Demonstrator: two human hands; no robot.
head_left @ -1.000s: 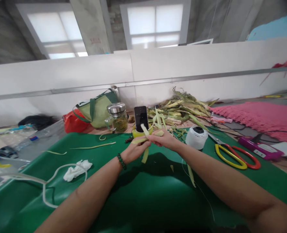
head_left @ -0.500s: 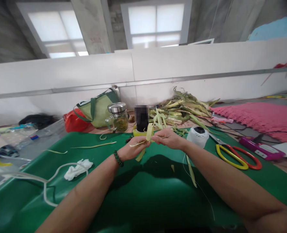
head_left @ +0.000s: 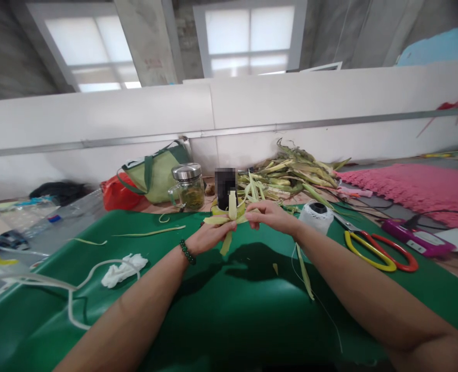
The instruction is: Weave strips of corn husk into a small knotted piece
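My left hand (head_left: pixel 210 235), with a dark green bead bracelet (head_left: pixel 187 252) at the wrist, pinches several pale yellow-green leaf strips (head_left: pixel 232 205) where they cross. One strip stands up, one points left and one hangs below the fingers. My right hand (head_left: pixel 270 217) is closed just to the right, its fingertips around the end of the right-hand strip. Behind the hands stands a dark upright object (head_left: pixel 224 191), partly blurred out, by a yellow ring-shaped thing. A white thread spool (head_left: pixel 315 219) and scissors (head_left: pixel 381 253) with yellow and red handles lie right of my right hand.
Green sheeting (head_left: pixel 244 310) covers the work surface, with loose strips and a crumpled white tissue (head_left: pixel 124 271) on it. A lidded glass jar (head_left: pixel 190 194), a green bag (head_left: pixel 155 175) and a heap of leaves (head_left: pixel 294 170) stand behind. A pink fringed cloth (head_left: pixel 414 191) lies right.
The strips have spread from a folded bunch into a cross shape. My right hand has moved slightly to the right, away from my left hand.
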